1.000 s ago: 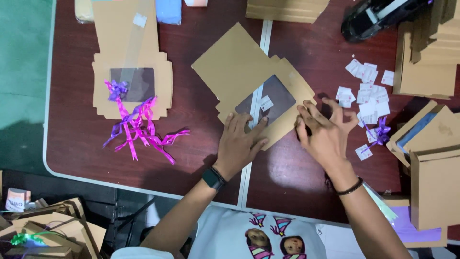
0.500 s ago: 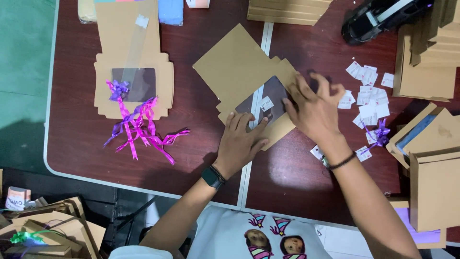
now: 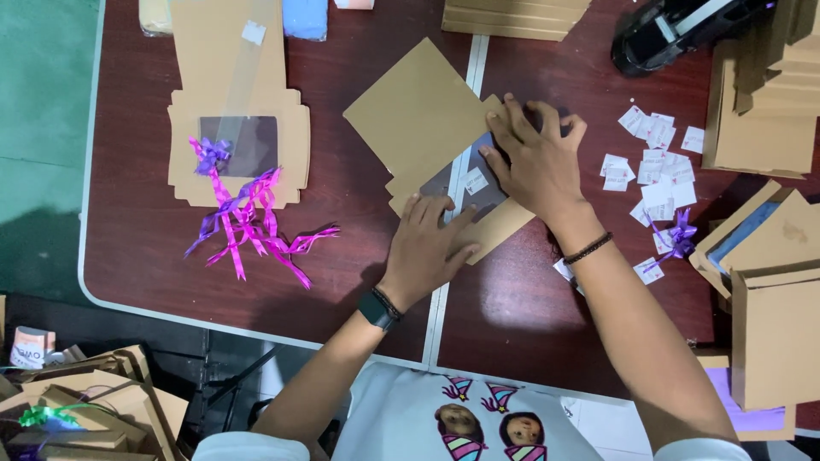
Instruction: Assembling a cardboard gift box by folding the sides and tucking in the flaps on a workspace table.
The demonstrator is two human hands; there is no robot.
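Head view: we see the desk (image 3: 359,256), dark red-brown, with a seam down its middle. On that seam, toward the far edge, lies our flat cardboard box blank (image 3: 423,119) with a clear window (image 3: 465,183). Near the left edge rests another blank (image 3: 235,102), topped by purple and pink ribbons (image 3: 248,226). Cardboard stacks (image 3: 769,282) crowd the right edge. Our right hand (image 3: 534,158) presses flat, fingers spread wide, on the window's far side. Our left hand (image 3: 427,248) lies open on the blank's near corner, gripping nothing. White stickers (image 3: 653,166) scatter right of the hands.
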